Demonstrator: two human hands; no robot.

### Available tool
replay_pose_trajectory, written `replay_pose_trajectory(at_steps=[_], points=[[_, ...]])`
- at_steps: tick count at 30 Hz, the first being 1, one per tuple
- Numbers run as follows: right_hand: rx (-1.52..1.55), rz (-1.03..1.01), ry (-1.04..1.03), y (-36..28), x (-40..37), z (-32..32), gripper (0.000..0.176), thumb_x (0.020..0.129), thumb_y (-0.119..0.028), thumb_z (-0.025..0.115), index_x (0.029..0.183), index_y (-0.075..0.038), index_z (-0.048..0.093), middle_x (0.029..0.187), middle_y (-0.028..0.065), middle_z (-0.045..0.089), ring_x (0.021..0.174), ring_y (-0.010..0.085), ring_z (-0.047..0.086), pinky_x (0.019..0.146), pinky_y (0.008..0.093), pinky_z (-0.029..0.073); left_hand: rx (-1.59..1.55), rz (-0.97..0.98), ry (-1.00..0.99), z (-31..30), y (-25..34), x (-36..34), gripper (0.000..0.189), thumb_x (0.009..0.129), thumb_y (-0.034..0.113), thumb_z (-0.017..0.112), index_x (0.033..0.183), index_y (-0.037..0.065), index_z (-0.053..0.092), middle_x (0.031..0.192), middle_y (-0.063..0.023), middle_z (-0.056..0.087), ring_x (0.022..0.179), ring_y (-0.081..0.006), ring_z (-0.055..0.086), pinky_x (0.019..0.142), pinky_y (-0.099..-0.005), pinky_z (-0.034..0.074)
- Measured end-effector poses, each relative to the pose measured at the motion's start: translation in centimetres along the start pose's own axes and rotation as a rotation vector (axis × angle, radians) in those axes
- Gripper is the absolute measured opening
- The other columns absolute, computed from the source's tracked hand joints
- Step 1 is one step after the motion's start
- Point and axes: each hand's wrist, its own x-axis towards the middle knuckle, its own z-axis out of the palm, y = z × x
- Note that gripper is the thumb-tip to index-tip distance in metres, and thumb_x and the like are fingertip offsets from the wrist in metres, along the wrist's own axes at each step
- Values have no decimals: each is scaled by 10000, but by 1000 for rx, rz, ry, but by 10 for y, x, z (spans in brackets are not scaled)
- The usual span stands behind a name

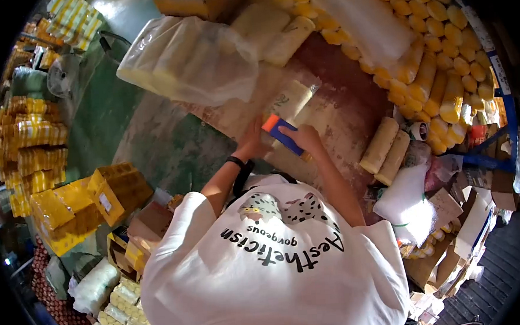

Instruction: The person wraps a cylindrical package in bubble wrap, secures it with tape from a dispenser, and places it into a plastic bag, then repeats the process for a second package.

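Observation:
My right hand (307, 140) is closed round a small blue and orange box (282, 135), which is tilted in front of my chest. Close to the box's orange end is my left hand (254, 140), with a dark band on the wrist; its fingertips are partly hidden and hard to make out. Beneath and beyond both hands lies a brown board-like surface (224, 116). On it, just past the box, rests a clear-wrapped pale packet (296, 96).
Large plastic-wrapped bundles (188, 59) lie ahead. Yellow rolls (421, 15) are piled at the upper right. Two pale rolls (380, 145) lie to the right, near a white bag (406, 198). Yellow taped boxes (89, 200) stand at the left.

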Motion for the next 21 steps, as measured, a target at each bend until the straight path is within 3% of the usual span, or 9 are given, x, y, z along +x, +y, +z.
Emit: replay_pose_trajectory(at_steps=[2,8,11,14,17,21], points=[[-22,9,8,-5,3,4,774,713,-713,580,708,59,644,706,251,636,732,357,661,669,420,504,38,-94,-3,-9,6,6,1096,557,329,817,1430,48,216,1395,-228,345,1276,-393,363,1039,-447,345],[98,17,52,28,-40,21,790,752,-707,547,728,76,654,767,282,636,771,375,655,698,440,505,141,-114,-105,-11,0,15,1143,609,434,805,1461,70,136,1375,-252,376,1208,-424,433,995,-445,391],[-1,120,-38,74,-55,32,789,749,-716,549,780,64,665,786,273,642,791,374,655,708,437,507,159,-41,-74,-11,-11,18,1105,569,410,785,1430,34,204,1288,-257,457,1140,-406,490,936,-437,437],[45,257,-43,92,-54,40,760,735,-701,579,795,50,676,726,224,654,708,330,668,662,384,514,191,-17,-91,-3,-20,23,1105,567,418,783,1426,21,213,1263,-262,477,1139,-405,492,946,-434,431],[5,230,-17,62,-31,36,751,734,-705,571,801,34,683,749,233,656,731,330,670,677,403,518,74,-19,-138,-14,-14,29,1100,577,421,778,1427,9,214,1291,-263,454,1162,-410,470,969,-438,409],[23,151,-10,46,-4,31,726,730,-687,584,821,26,686,792,241,660,771,342,666,695,415,518,244,-18,-92,-18,-9,29,1087,584,437,781,1424,16,233,1318,-266,424,1188,-422,437,1001,-444,374]])
